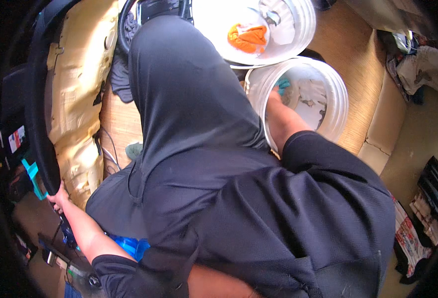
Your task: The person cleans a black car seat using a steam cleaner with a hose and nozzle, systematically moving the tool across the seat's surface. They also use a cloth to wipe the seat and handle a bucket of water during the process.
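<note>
My left hand [59, 197] grips the lower part of a long black curved trim piece [40, 108]. A turquoise plastic tool [35, 178] touches that hand or lies just beside it; whether the fingers also hold it I cannot tell. Along the trim runs a yellowish moulded panel [77, 93]. My right arm reaches into a clear plastic bucket [332, 89]. Down inside, my right hand [276, 93] is bunched on a teal cloth [283, 85], its fingers partly hidden by the wall. A second clear bucket [304, 26] stands behind, with an orange cloth [247, 38] in it.
Both buckets rest on a wood-patterned floor [356, 44]. Dark fabric [122, 78] and a thin cable [111, 145] lie between the panel and my leg. A blue translucent object [131, 246] is near my left forearm. Cloths and cardboard pieces [412, 238] lie at right.
</note>
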### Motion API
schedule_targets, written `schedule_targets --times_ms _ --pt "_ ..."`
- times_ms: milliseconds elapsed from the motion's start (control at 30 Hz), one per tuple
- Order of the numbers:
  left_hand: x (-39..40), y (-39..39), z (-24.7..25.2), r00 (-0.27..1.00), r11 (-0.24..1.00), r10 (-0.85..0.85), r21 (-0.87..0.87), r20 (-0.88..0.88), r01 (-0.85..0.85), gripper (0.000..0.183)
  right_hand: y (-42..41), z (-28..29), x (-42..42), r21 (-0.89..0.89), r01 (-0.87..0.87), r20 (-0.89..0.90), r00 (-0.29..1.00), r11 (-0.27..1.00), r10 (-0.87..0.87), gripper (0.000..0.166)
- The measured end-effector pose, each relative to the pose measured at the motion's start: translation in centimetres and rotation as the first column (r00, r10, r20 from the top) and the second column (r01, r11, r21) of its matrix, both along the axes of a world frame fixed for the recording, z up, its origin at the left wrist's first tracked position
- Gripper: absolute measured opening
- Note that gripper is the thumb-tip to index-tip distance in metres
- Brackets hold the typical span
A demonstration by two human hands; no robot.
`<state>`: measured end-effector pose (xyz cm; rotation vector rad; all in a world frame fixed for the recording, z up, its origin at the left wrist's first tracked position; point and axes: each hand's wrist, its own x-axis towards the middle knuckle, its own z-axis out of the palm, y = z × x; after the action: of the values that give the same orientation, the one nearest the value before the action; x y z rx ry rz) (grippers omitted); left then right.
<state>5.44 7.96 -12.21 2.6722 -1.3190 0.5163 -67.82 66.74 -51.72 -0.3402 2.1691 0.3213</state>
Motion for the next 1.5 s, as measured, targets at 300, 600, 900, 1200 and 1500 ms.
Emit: schedule_targets --times_ms 300,600,900,1200,1500 --pt "0.5 1.6 0.0 1.000 0.999 0.011 -0.043 -0.002 -0.011 0.123 -4.4 20.3 -3.4 -0.458 0.268 0.218 0.958 0.848 -0.186 0.053" --pt "1.7 -0.1 0.8 0.985 0.986 -0.135 0.083 -0.109 0.144 0.115 9.0 30.7 -6.8 -0.603 0.798 0.694 0.515 -0.016 -0.503 0.040" --pt "8.6 0.1 -0.8 0.951 0.955 -0.296 0.008 -0.086 0.298 0.092 8.0 38.6 -9.4 -0.684 0.638 0.726 0.639 -0.353 -0.254 0.044" --pt "8.6 5.6 4.4 0.988 0.992 -0.003 -0.125 -0.155 -0.016 0.084 -22.5 53.8 -10.7 -0.825 0.495 0.450 0.867 -0.272 0.213 0.048" --pt "10.9 6.4 1.6 0.989 0.977 0.038 -0.202 -0.142 -0.067 0.068 -57.8 53.7 11.6 -0.939 -0.340 -0.316 0.775 -0.060 0.547 0.059"
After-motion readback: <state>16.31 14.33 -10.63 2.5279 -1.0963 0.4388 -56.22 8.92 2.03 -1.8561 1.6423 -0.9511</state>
